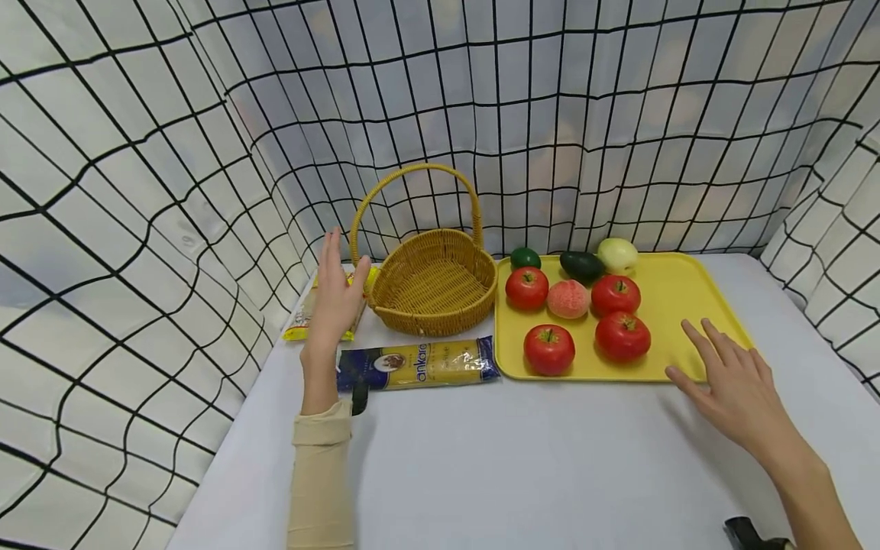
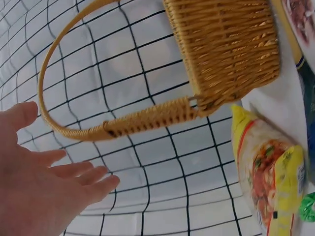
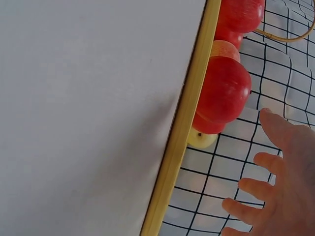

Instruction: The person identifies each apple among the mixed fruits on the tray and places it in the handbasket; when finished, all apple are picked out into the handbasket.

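My left hand [image 1: 335, 296] is raised with fingers extended and holds nothing; the wicker basket [image 1: 440, 327] with its tall handle stands just right of it. In the left wrist view the fingers spread near the basket handle [image 2: 152, 118]. Behind that hand lies a yellow-edged food packet [image 2: 266, 172]. My right hand [image 1: 739, 386] hovers over the front right edge of the yellow tray [image 1: 677, 305], fingers spread, nothing in it. Nearest to it on the tray is a red apple-like fruit [image 1: 622, 338]. The right wrist view shows the same hand [image 3: 290, 182] beside the tray edge.
Several other red fruits, including one at the front [image 1: 549, 350], share the tray with a pink peach-like fruit [image 1: 568, 299], an avocado [image 1: 581, 266], a green fruit [image 1: 525, 258] and a pale yellow one [image 1: 617, 256]. A pasta packet [image 1: 440, 363] lies before the basket. Black netting [image 1: 529, 126] surrounds the table.
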`<state>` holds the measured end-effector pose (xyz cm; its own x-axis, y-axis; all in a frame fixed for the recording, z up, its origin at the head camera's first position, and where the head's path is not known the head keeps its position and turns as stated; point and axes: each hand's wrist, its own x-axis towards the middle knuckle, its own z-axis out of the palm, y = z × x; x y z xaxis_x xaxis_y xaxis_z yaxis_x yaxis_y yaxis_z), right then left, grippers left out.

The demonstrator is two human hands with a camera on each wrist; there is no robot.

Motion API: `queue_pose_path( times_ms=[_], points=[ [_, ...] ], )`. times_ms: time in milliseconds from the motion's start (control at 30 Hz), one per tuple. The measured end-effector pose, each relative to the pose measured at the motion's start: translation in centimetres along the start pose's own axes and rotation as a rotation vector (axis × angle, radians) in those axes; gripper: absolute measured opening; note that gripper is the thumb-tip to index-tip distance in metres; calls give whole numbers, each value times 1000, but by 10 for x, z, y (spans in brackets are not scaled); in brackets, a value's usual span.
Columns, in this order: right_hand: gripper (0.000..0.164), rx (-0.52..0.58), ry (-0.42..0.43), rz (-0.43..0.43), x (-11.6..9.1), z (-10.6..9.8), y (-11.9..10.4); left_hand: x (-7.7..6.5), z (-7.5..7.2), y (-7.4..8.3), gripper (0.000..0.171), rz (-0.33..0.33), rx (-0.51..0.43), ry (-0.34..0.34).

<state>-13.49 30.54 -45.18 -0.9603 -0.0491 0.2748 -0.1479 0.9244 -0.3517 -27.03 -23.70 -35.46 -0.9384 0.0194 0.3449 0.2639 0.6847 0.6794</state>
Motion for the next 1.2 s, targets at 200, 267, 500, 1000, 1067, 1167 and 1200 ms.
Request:
queue_pose_path(
  times_ms=[200, 267, 500, 1000, 1067, 1167, 1200],
  points=[
    [81, -7, -5, -18, 18, -5, -9, 7, 3, 1, 85, 1, -9, -93],
    [82, -15, -14, -22, 25, -9, -13, 8, 4, 1, 87, 4, -28, -102],
    [86, -14, -65, -35, 47, -14, -32, 3, 5, 1, 89, -2, -48, -120],
    [90, 22, -610, 51, 99, -11, -66, 0, 8, -1, 88, -13, -31, -126],
    [91, 31, -633, 72, 101, -11, -69, 0, 9, 0, 88, -12, -23, -128],
    [90, 17, -634, 89, 101, -11, -72, 0, 11, 2, 87, -10, -22, -125],
    [89, 12, -632, 90, 101, -11, -73, -1, 11, 2, 87, -13, -26, -125]
  ],
)
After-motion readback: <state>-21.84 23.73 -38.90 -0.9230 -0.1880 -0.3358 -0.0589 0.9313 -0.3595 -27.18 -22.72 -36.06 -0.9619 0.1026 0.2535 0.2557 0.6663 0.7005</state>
